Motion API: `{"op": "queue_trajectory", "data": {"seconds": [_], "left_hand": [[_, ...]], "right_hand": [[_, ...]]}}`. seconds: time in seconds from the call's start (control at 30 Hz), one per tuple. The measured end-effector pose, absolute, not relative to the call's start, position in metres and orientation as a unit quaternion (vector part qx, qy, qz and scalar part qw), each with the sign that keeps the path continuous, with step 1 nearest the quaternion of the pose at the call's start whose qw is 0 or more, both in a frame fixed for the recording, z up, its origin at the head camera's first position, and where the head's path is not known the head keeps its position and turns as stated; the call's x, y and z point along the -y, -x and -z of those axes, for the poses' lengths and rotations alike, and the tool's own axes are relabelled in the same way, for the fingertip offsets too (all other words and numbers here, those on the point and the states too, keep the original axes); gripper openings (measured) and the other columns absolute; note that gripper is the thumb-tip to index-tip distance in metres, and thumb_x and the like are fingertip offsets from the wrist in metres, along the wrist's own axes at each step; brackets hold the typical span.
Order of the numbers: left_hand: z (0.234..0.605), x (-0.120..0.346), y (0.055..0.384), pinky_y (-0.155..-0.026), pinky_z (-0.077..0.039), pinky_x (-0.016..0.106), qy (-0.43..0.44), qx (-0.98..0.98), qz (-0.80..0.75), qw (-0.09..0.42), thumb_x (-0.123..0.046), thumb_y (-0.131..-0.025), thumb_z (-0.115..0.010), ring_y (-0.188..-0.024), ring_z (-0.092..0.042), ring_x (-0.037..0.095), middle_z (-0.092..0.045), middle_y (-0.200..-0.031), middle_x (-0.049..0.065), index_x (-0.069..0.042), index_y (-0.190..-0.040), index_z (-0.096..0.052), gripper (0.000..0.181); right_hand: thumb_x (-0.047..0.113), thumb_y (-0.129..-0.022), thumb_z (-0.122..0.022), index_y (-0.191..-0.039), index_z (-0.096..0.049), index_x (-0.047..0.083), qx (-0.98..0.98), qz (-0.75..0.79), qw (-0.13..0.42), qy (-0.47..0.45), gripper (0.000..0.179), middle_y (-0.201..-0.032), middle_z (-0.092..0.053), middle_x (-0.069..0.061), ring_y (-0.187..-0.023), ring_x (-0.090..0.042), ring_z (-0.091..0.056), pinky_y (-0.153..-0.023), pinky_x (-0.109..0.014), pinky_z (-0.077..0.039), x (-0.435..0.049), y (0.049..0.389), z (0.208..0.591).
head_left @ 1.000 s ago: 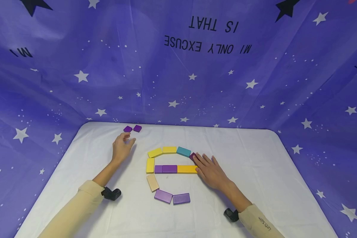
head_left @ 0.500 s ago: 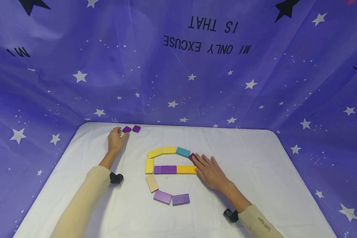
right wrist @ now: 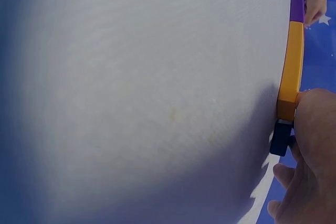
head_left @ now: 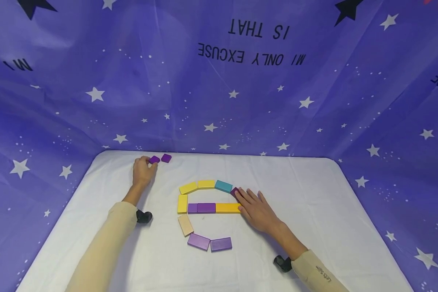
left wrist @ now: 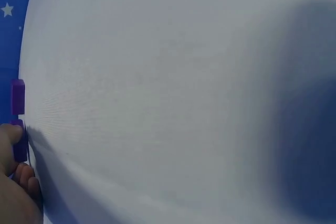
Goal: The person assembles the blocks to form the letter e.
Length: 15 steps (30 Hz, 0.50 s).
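Note:
At the far left of the table, my left hand [head_left: 143, 171] pinches a small purple block [head_left: 154, 159] between thumb and fingers. The left wrist view shows the thumb against that purple block [left wrist: 20, 148]. A second purple block [head_left: 166, 158] lies just to its right. My right hand [head_left: 260, 213] rests with extended fingers at the right end of a curved layout of blocks. Its fingers partly cover a dark purple block [head_left: 235, 191], and its thumb touches the orange-yellow block [head_left: 228, 208]. Beneath this hand, a dark blue block [right wrist: 281, 138] shows in the right wrist view.
Yellow blocks [head_left: 182, 204] and a teal block [head_left: 224, 186] form the upper curve. Purple blocks [head_left: 206, 208] continue the middle bar. A beige block [head_left: 185, 225] and light purple blocks [head_left: 221, 244] make the lower curve. A starry cloth [head_left: 211, 101] hangs behind the white table [head_left: 295, 174].
My left hand has moved left and slightly away, around the left side of the nearer purple block, and its fingers have closed on it. The right hand stays in place.

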<state>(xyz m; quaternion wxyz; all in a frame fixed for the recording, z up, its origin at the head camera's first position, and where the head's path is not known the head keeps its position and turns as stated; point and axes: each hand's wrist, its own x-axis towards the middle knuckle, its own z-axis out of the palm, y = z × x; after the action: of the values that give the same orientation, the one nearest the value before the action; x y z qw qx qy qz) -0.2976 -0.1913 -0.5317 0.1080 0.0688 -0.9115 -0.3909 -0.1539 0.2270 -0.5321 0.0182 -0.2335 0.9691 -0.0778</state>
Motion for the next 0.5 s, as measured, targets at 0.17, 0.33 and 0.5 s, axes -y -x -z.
{"op": "queue_trajectory", "data": {"seconds": [0.17,0.33,0.5], "left_hand": [[0.529,0.187,0.287,-0.091,-0.042,0.048,-0.058,0.904,0.406,0.12,-0.014,-0.092,-0.067,-0.099,-0.052,0.037,-0.056,-0.106,0.024,0.013,-0.12,-0.059,0.039],[0.524,0.176,0.273,-0.087,-0.046,0.048,-0.018,0.896,0.422,0.14,-0.011,-0.09,-0.071,-0.096,-0.057,0.037,-0.06,-0.103,0.025,0.011,-0.117,-0.062,0.037],[0.518,0.158,0.254,-0.084,-0.048,0.046,0.031,0.889,0.434,0.143,-0.01,-0.087,-0.076,-0.094,-0.06,0.036,-0.062,-0.103,0.024,0.009,-0.117,-0.064,0.037]], "right_hand": [[0.04,-0.106,-0.043,-0.158,-0.03,0.017,-0.969,0.075,0.024,0.232,0.058,-0.161,-0.028,-0.004,-0.147,-0.033,-0.025,-0.116,-0.06,-0.014,-0.226,0.153,0.531],[0.039,-0.106,-0.045,-0.158,-0.03,0.016,-0.969,0.076,0.023,0.235,0.059,-0.161,-0.029,-0.005,-0.146,-0.035,-0.025,-0.116,-0.06,-0.014,-0.227,0.153,0.53],[0.039,-0.106,-0.045,-0.158,-0.03,0.015,-0.968,0.082,0.024,0.238,0.058,-0.161,-0.029,-0.006,-0.146,-0.035,-0.026,-0.116,-0.061,-0.014,-0.227,0.153,0.528]]}}
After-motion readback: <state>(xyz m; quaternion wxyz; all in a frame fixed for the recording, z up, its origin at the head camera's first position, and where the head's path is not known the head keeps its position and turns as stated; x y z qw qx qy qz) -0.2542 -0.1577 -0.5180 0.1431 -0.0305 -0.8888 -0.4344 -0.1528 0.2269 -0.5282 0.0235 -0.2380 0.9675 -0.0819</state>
